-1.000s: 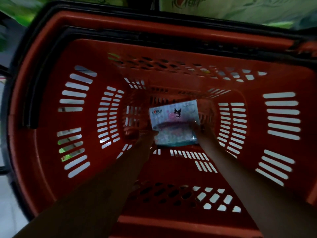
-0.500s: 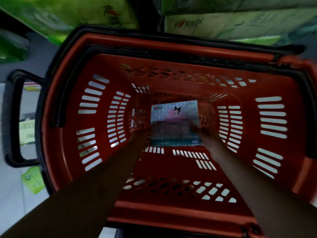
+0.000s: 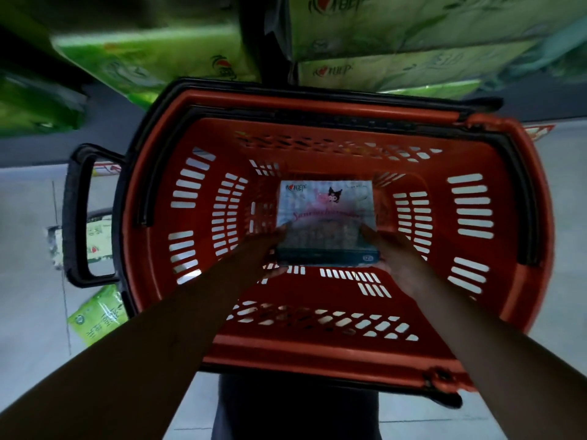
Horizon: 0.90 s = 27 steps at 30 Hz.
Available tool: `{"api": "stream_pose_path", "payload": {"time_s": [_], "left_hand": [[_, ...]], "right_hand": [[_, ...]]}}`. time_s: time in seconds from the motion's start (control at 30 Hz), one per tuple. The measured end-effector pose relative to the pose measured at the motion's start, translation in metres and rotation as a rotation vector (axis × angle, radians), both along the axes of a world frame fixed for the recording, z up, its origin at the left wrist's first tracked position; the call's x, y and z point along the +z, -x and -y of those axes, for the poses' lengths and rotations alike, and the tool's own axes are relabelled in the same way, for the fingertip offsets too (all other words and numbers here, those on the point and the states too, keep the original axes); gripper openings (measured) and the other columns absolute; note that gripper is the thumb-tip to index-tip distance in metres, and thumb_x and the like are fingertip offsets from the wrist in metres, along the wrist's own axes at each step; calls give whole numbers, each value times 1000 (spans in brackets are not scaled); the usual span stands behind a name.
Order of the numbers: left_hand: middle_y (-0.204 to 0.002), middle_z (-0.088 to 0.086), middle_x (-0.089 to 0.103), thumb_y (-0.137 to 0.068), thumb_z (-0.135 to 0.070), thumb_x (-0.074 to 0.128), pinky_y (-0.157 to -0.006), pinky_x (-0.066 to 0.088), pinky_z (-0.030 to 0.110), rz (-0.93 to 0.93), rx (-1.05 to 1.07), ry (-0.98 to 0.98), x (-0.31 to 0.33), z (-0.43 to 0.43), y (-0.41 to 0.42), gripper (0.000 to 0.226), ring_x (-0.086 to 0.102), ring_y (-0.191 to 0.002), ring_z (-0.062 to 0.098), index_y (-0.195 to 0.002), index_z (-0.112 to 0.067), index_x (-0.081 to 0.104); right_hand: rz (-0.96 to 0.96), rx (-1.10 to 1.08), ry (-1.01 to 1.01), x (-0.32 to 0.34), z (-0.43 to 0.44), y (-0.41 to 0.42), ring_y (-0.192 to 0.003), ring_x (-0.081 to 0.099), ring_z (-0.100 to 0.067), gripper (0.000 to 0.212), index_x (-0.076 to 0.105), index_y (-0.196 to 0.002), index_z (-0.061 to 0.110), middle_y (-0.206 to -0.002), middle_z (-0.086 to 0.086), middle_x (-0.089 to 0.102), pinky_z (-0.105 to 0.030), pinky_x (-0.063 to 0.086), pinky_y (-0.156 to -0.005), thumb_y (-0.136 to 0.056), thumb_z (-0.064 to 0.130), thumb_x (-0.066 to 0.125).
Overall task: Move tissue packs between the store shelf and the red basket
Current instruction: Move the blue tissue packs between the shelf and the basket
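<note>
A pale tissue pack point(image 3: 325, 214) with a cartoon print and a dark blue front edge sits deep inside the red basket point(image 3: 330, 347). My left hand point(image 3: 265, 249) grips its left front corner, thumb on top. On the other side my right hand point(image 3: 392, 254) holds the right front corner, fingers under the pack. Both arms reach down into the basket from the near side. Whether the pack rests on the basket floor or hangs just above it is unclear.
The basket has a black rim and a black handle point(image 3: 74, 214) sticking out left. Green tissue packs point(image 3: 152, 55) and pale green ones point(image 3: 397, 39) fill the shelf beyond it. A small green pack point(image 3: 95, 315) lies on the grey floor at left.
The camera has pulled back and up, so more of the basket and shelf shows. The pack looks larger and nearer, and both hands keep hold of its front corners.
</note>
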State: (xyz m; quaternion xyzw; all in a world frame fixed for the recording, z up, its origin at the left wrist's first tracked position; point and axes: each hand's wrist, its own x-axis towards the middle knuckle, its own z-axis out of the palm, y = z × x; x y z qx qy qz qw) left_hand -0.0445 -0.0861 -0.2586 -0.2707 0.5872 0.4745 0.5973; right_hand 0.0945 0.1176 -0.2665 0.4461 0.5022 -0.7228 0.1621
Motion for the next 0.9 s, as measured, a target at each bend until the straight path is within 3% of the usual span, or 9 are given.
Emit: {"api": "stream_pose_path", "payload": {"time_s": [0.1, 0.23, 0.33, 0.43, 0.53, 0.73, 0.83, 0.9], "left_hand": [[-111, 9, 65, -71, -37, 70, -58, 57, 29, -24, 35, 5, 20, 2, -7, 55, 65, -96, 23, -119, -14, 55], [-116, 9, 64, -76, -33, 68, -70, 55, 32, -92, 52, 4, 47, 8, -14, 48, 63, -105, 26, -119, -15, 54], [-114, 7, 65, -86, -28, 64, -71, 54, 31, -142, 86, 14, 69, 9, -20, 30, 62, -105, 25, -113, -19, 56], [-108, 6, 70, -85, -26, 65, -74, 54, 34, -172, 153, 12, 93, 5, -24, 23, 66, -99, 24, -107, -20, 62], [-107, 7, 73, -79, -31, 68, -79, 55, 38, -186, 153, -41, 117, 1, -30, 32, 70, -97, 27, -108, -18, 65], [-109, 11, 72, -76, -34, 70, -90, 53, 49, -241, 169, -82, 167, -8, -31, 43, 68, -103, 30, -112, -12, 65], [-104, 12, 74, -76, -31, 69, -81, 56, 43, -292, 210, -115, 197, -11, -28, 39, 70, -98, 30, -109, -10, 67], [-104, 14, 73, -76, -30, 69, -72, 56, 37, -318, 211, -139, 217, -12, -25, 42, 71, -95, 31, -109, -5, 65]], "right_hand": [[-3, 4, -11, 19, 4, -4, -84, 72, -11, 41, 61, -112, 11, -95, 0, 73, -25, 58, -73, -80, 37, 60], [-12, 12, -19, 49, 9, -6, -88, 70, -14, 35, 62, -109, 12, -97, -1, 72, -20, 54, -68, -85, 36, 56], [-4, -12, -31, 73, 10, -10, -95, 67, -17, 32, 62, -108, 15, -100, 0, 70, -26, 50, -76, -88, 38, 55], [14, -12, -54, 96, 8, -14, -102, 67, -19, 56, 63, -116, 17, -109, -2, 71, -41, 49, -94, -76, 57, 65], [32, -46, -92, 116, 3, -14, -101, 67, -21, 48, 68, -104, 18, -104, -3, 73, -48, 44, -101, -75, 56, 67], [-16, -77, -97, 171, -1, -15, -95, 70, -23, 35, 66, -108, 16, -101, -4, 74, -44, 54, -89, -84, 42, 59], [-73, -113, -84, 201, 0, -14, -88, 72, -23, 30, 66, -107, 15, -96, -3, 75, -36, 57, -73, -88, 36, 56], [-92, -134, -75, 220, 2, -13, -88, 72, -24, 30, 66, -108, 16, -97, -4, 75, -39, 57, -74, -88, 36, 56]]}}
